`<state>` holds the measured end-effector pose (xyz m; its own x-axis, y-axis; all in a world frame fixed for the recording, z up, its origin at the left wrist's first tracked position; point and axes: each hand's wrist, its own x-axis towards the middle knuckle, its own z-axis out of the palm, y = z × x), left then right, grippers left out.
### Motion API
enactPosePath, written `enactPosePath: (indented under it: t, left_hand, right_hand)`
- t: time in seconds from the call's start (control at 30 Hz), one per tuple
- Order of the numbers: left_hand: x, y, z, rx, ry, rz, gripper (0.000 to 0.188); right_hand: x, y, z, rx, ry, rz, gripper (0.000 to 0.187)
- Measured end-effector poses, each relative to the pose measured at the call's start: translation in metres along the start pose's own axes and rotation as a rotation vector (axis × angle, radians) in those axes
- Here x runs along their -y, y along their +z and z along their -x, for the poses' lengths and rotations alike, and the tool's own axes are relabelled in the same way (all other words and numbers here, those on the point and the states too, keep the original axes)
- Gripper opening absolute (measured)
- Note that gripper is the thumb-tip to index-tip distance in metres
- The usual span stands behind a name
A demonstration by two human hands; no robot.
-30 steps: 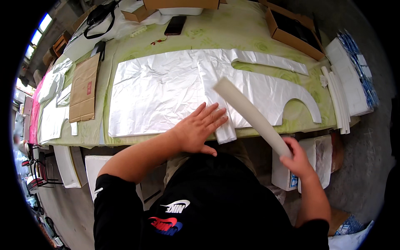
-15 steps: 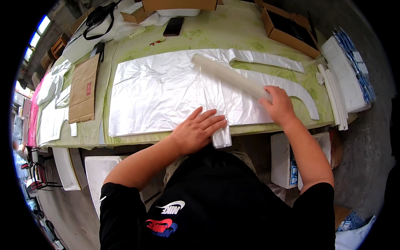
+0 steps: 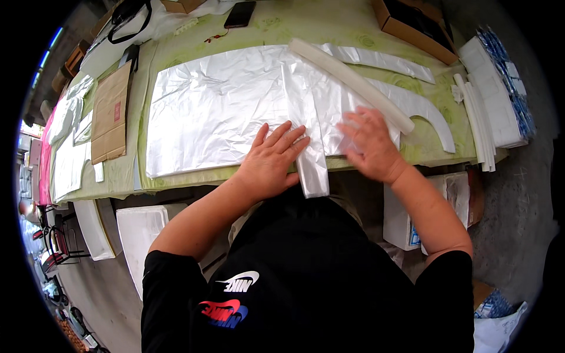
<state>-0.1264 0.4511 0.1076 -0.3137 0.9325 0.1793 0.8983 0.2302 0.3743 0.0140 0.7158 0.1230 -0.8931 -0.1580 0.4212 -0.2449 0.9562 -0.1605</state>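
A stack of white plastic vest bags (image 3: 206, 106) lies flat across the table, its handle straps (image 3: 382, 62) pointing right. My left hand (image 3: 271, 156) rests palm down on it, fingers spread, beside a folded strip of the film (image 3: 313, 167) that hangs past the near table edge. Slanting across the handle end is a pale, translucent roll or tube (image 3: 353, 85); which of the two I cannot tell. Just left of its near end, my right hand (image 3: 375, 144) is open over the film, its fingers apart and blurred, with the roll out of its grasp.
Flat brown cardboard (image 3: 112, 115) and more white bags (image 3: 70, 159) lie on the left. A phone (image 3: 240, 15) is at the back, and an open brown box (image 3: 415, 29) back right. Several white rolls (image 3: 477, 123) lie along the right edge. White boxes (image 3: 138, 235) stand below the table.
My right hand has let go of the roll and moved left over the film. The roll now lies farther right across the bags. My left hand stays flat on the film. The view has shifted slightly.
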Motion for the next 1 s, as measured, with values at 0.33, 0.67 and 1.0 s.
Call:
enactPosePath:
  t: [0.33, 0.67, 1.0]
  left_hand:
    - [-0.007, 0.0, 0.003, -0.039, -0.017, 0.185, 0.038]
    - [-0.001, -0.003, -0.027, -0.119, -0.303, 0.289, 0.071]
    - [-0.005, 0.0, -0.038, -0.187, 0.088, -0.097, 0.074]
  right_hand:
    - [0.043, 0.017, -0.008, -0.009, -0.088, -0.295, 0.049]
    - [0.056, 0.039, -0.033, -0.032, 0.794, -0.614, 0.029]
    - [0.054, 0.021, -0.059, 0.261, 0.895, -0.408, 0.049]
